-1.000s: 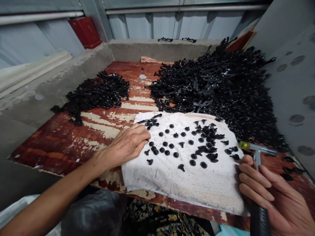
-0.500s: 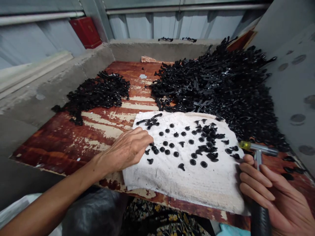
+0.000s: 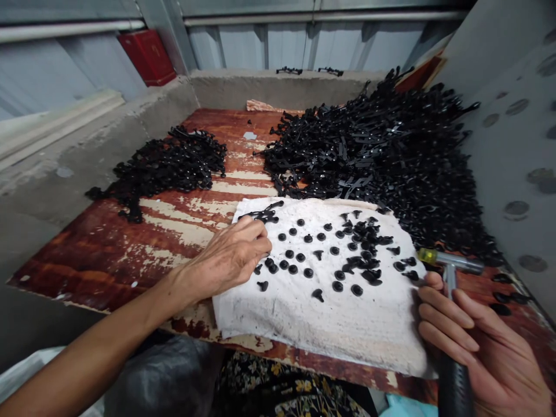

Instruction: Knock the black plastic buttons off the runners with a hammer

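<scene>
My left hand [image 3: 234, 249] is over the left part of the white cloth [image 3: 330, 336], fingertips curled together. What they hold, if anything, is hidden. Just past its knuckles is a black linked plastic piece [image 3: 273, 209], partly covered by the hand. Several small black round-headed pegs [image 3: 308, 272] are spread over the cloth, some head down with stems up, others on their sides. Toward the cloth's right side they form a loose heap [image 3: 367, 240]. At the right, my right hand [image 3: 482, 341] grips a hammer [image 3: 467, 263] with a yellow-tipped head and a black handle.
A large pile of black linked pieces [image 3: 382, 150] covers the back right of the worn reddish board [image 3: 87, 255]. A smaller pile [image 3: 174, 159] lies at the left. Concrete ledges border the board; a red box [image 3: 146, 57] stands on the back left ledge.
My left hand has risen slightly toward the black linked piece and now covers part of it. The right hand keeps the hammer in about the same place. The view shifts slightly.
</scene>
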Demonstrator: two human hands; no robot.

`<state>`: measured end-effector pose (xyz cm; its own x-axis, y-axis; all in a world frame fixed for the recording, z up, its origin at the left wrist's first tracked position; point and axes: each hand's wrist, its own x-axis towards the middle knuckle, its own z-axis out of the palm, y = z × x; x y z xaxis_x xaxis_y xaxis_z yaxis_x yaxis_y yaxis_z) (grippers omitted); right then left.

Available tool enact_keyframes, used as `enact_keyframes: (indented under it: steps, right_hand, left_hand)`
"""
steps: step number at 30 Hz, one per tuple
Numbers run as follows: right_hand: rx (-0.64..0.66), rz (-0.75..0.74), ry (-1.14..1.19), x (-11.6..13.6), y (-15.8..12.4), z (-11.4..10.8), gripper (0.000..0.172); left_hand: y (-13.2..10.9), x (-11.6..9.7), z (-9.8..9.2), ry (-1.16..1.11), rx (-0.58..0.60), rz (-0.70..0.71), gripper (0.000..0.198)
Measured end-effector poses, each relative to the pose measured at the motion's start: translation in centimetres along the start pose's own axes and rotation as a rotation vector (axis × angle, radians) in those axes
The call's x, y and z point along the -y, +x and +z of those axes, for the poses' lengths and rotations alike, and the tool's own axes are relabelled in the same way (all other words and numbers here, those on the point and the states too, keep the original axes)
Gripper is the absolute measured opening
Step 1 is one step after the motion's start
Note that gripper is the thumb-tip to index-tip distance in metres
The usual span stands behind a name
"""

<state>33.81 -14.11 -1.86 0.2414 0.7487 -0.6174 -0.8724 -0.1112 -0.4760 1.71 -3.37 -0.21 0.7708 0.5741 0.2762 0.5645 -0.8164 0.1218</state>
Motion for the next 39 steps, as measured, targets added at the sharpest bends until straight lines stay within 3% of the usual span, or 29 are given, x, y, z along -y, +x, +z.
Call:
enact_keyframes:
  steps: [4,10,17,22,26,30,39]
  right_hand:
    - [0.039,-0.001,-0.010,0.0,0.1,-0.1,0.031]
    - [0.049,0.009,-0.009,0.0,0.1,-0.3,0.033]
    - [0.030,0.013,0.007,0.0,-0.1,0.0,0.030]
    - [0.049,0.013,0.004,0.2,-0.1,-0.2,0.029]
    - [0.059,0.009,0.002,0.2,0.0,-0.3,0.028]
    - [0.063,0.001,-0.009,0.1,-0.1,-0.4,0.030]
    - [0.083,0.008,0.012,0.1,-0.1,-0.2,0.030]
  left_hand:
    - [1.4,0.8,0.3,0.046,-0.061,-0.036,0.021]
    - [2.9,2.1,1.4,0.083,-0.018,-0.105,0.022]
    - [1.5,0.8,0.0,0.030,-0.071,-0.129,0.018]
    - [-0.9,-1.6,-0.7,-0.030,0.003,-0.167,0.018]
    - [-2.2,-2.3,-0.6,-0.070,0.051,-0.194,0.018]
    - [-1.9,-2.2,-0.5,-0.096,0.010,-0.207,0.014]
    - [0.3,-1.3,0.4,0.057,0.056,-0.085,0.023]
